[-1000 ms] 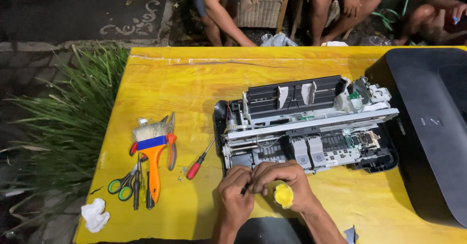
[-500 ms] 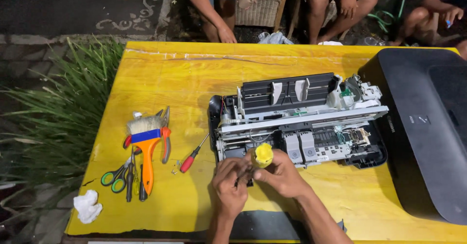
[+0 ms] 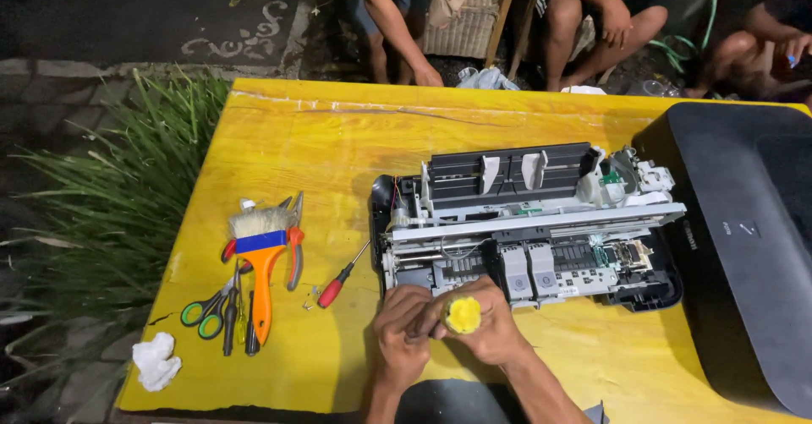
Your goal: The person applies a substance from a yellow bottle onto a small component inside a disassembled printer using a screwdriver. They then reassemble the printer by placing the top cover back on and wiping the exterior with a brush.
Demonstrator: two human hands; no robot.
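Observation:
An opened printer (image 3: 524,221) with its cover off lies on the yellow table (image 3: 296,136), showing grey and black inner parts. Both of my hands meet at its front edge. My right hand (image 3: 491,331) grips a screwdriver with a yellow handle (image 3: 463,314), whose shaft points toward the printer's front. My left hand (image 3: 404,322) is closed around the shaft next to the right hand.
Left of the printer lie a red-handled screwdriver (image 3: 338,282), an orange-handled brush (image 3: 260,255), pliers (image 3: 293,238), green-handled scissors (image 3: 207,310) and a white cloth (image 3: 156,361). The black printer cover (image 3: 744,246) sits at the right. Other people sit beyond the table's far edge. Grass (image 3: 101,213) grows at the left.
My hands with the yellow-handled screwdriver have moved from the table's near edge up to the printer's front. The head view has shifted a little.

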